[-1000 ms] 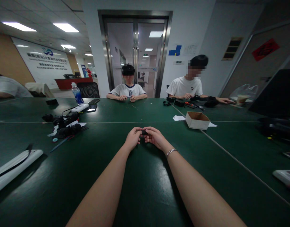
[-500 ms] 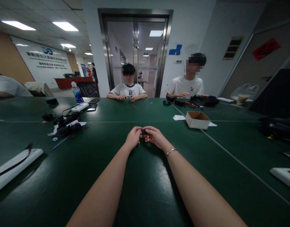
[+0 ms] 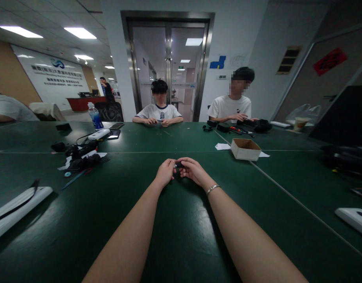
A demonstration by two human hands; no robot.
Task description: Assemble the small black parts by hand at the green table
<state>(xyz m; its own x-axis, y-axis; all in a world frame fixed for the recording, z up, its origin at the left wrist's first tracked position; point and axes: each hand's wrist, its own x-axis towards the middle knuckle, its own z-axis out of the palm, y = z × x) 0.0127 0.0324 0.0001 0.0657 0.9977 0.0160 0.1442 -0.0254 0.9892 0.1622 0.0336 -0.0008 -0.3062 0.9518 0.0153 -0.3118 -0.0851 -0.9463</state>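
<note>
Between my two hands is a small black object (image 3: pixel 179 164) with a light, metallic-looking bit at its left end; its kind is too small to make out. My left hand (image 3: pixel 166 171) pinches the left end, thumb and fingers closed. The fingers of my right hand (image 3: pixel 193 169) are closed round the black right part. Both hands are held just over the dark green table (image 3: pixel 181 220), fingertips close together. A silver bracelet (image 3: pixel 213 188) sits on my right wrist. My fingers hide part of the object.
An open cardboard box (image 3: pixel 245 150) stands ahead to the right. Black gear (image 3: pixel 83 155) with cables lies ahead to the left. White curved objects lie at far left (image 3: pixel 21 208) and far right (image 3: pixel 356 219). Two people sit across the table, near a bottle (image 3: pixel 94 117).
More of the small object's light end shows between my hands, which have barely moved. The person at the right across the table has shifted their hands. A person in dark clothes stands further into view behind.
</note>
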